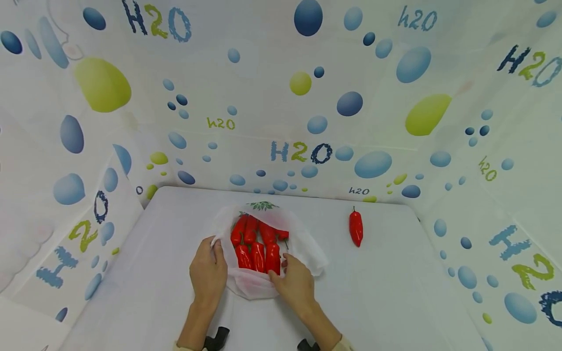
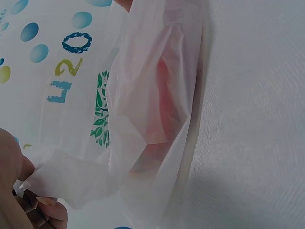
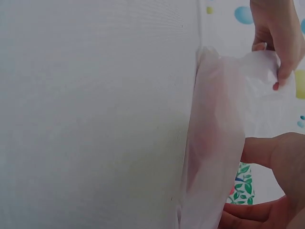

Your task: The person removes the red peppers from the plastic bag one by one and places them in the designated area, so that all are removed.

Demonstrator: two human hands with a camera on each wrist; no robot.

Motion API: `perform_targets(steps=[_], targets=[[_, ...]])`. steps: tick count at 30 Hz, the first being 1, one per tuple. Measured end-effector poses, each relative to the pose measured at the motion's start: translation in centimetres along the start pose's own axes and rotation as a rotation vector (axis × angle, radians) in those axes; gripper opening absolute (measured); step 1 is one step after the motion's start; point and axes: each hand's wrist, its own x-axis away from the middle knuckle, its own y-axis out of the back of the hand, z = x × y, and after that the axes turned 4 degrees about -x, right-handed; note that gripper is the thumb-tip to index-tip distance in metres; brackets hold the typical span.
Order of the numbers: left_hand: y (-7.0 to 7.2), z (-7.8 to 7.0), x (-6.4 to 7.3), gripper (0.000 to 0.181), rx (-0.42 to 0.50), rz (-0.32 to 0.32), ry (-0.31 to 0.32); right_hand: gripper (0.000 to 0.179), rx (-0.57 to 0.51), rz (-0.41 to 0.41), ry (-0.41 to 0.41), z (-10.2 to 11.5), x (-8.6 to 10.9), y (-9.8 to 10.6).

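Plastic bag [image 1: 250, 287]: on tabletop [image 1: 395, 292], red chili peppers [image 1: 258, 257] inside.
Left-hand grip [image 1: 209, 270]: pinching bag's rim, 9 o'clock.
Right-hand grip [image 1: 295, 282]: at rim, 4 o'clock; grasp cannot be told.
Loose chili pepper [image 1: 356, 228]: 2 o'clock from right-hand grip, the nearer; axis 12–6.

A hand could pass along the left side of the desk [image 1: 162, 273] and more widely along the right, between the bag [image 1: 305, 239] and the right edge; there a lone pepper [image 1: 356, 228] near the far right corner is the obstacle. A printed sheet [image 1: 259, 87] rises behind the far edge, leaving only a slim strip past the bag. The left hand [image 1: 209, 273] and right hand [image 1: 297, 285] crowd the bag's mouth, with a gap between the forearms.
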Motion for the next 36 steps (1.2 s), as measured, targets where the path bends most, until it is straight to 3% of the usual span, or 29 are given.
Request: perform_targets(steps=[6, 25, 36], targets=[[-0.15, 0.04, 0.02, 0.019, -0.007, 0.006, -0.001, 0.057, 0.047, 0.024, -0.017, -0.11, -0.40, -0.55], [-0.20, 0.21, 0.15, 0.019, -0.010, 0.004, 0.004, 0.026, -0.074, 0.054, -0.055, -0.01, -0.37, -0.20], [-0.07, 0.17, 0.10, 0.019, -0.016, 0.000, 0.003, 0.027, -0.142, 0.036, -0.056, 0.17, -0.48, 0.13]])
